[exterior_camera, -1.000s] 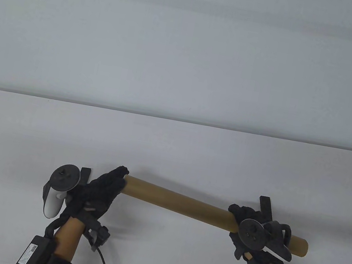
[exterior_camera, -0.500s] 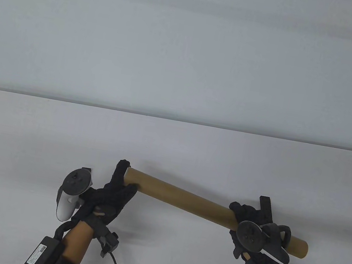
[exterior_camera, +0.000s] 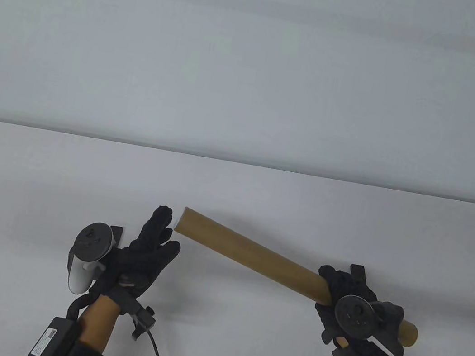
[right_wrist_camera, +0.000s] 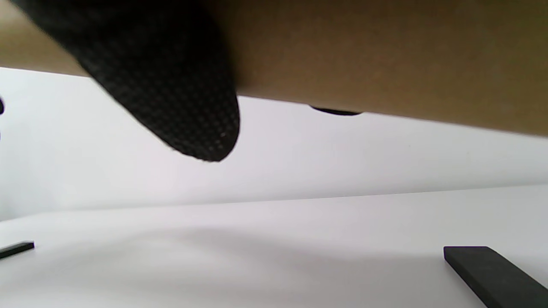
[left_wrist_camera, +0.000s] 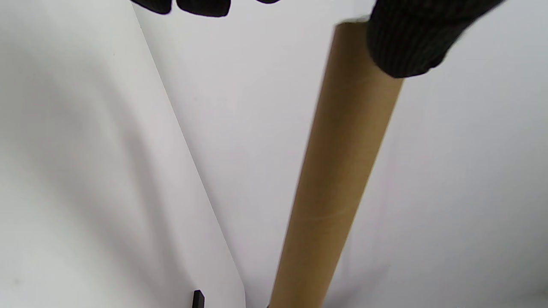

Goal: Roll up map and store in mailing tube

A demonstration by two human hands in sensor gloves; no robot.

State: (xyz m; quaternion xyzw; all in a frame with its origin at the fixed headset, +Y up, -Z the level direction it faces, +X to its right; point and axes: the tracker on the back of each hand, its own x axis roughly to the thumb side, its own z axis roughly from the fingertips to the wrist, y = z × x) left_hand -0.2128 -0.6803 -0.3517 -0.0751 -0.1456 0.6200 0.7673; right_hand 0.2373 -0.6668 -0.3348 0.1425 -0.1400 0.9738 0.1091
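Above the white bench (exterior_camera: 35,179), the brown mailing tube (exterior_camera: 251,256) hangs tilted, its far end raised toward the left. The right hand (exterior_camera: 338,297) is wrapped round it near the near end; the left hand (exterior_camera: 147,249) is spread, fingers straight, just beside the tube's mouth and gripping nothing. No map shows anywhere, so it is probably already inside; capping likely remains. The tube looks plain, stiff, undented cardboard

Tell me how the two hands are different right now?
The right hand grips the cardboard tube, fingers curled round it; the left hand holds nothing, fingers straight beside the tube's end. The left hand's tracker is white; the right hand's tracker is dark. Both wear black gloves.
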